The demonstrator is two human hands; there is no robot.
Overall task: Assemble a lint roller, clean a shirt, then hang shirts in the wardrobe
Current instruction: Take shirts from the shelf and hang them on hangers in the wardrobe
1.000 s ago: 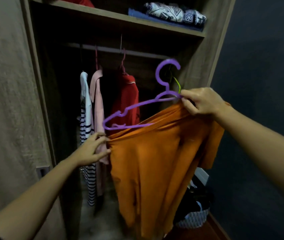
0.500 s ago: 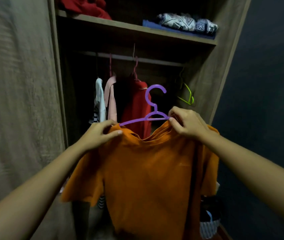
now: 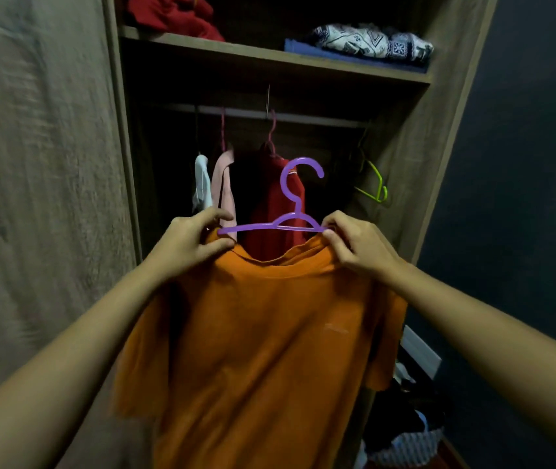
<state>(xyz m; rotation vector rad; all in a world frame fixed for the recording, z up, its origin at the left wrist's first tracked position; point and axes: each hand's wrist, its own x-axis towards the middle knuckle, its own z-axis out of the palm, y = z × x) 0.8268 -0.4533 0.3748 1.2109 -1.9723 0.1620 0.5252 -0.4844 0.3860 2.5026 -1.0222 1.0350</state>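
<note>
An orange shirt (image 3: 263, 350) hangs in front of me, facing the open wardrobe. A purple plastic hanger (image 3: 290, 211) sits in its neck opening, hook up and free of the rail. My left hand (image 3: 192, 242) pinches the shirt's left shoulder over the hanger's end. My right hand (image 3: 354, 245) grips the right shoulder and the hanger's other end. The wardrobe rail (image 3: 303, 116) runs above and behind, with a red shirt (image 3: 276, 214), a pink garment (image 3: 224, 184) and a white one (image 3: 202, 184) hanging from it.
An empty yellow-green hanger (image 3: 373, 184) hangs at the rail's right end. The shelf (image 3: 270, 57) above holds red cloth (image 3: 175, 15) and folded patterned fabric (image 3: 371, 42). A wooden door panel (image 3: 33, 198) stands left, a dark wall (image 3: 523, 198) right. A basket (image 3: 405, 445) sits low right.
The shirt went from bunched and slanted to hanging straight with both shoulders spread on the hanger. Both hands rose to the collar and the hanger levelled out.
</note>
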